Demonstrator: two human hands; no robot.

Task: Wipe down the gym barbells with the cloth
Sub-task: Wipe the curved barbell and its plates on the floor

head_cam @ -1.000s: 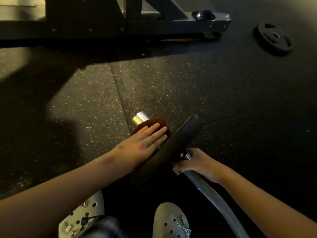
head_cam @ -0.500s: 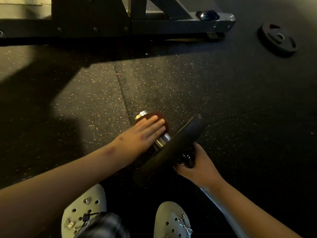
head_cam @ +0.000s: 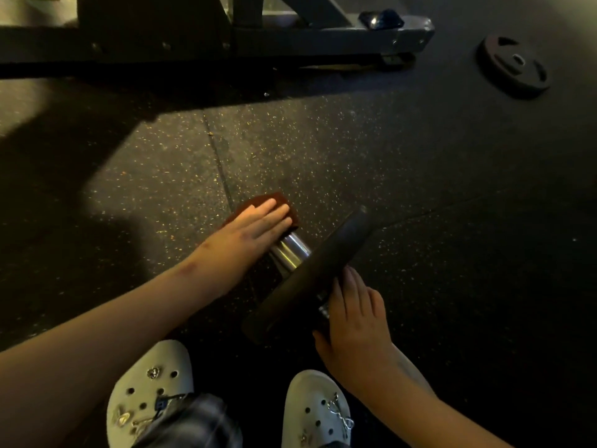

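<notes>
A barbell lies on the dark speckled floor, its chrome sleeve (head_cam: 290, 253) pointing up-left from a black weight plate (head_cam: 323, 270) mounted on it. A brown cloth (head_cam: 277, 200) covers the sleeve's outer end. My left hand (head_cam: 255, 231) presses on the cloth with straight fingers laid across it; its thumb is hidden. My right hand (head_cam: 355, 324) is just behind the plate, fingers curled round the bar there. The rest of the bar is hidden behind that hand and arm.
A loose black plate (head_cam: 513, 66) lies flat at the far right. A dark metal rack base (head_cam: 290, 43) runs across the top, with a small blue object (head_cam: 381, 19) on it. My two white clogs (head_cam: 151, 389) (head_cam: 316, 409) stand at the bottom edge.
My left hand has slid the cloth outward along the sleeve to its tip, baring the chrome beside the plate. My right hand has shifted its hold on the bar, close behind the plate.
</notes>
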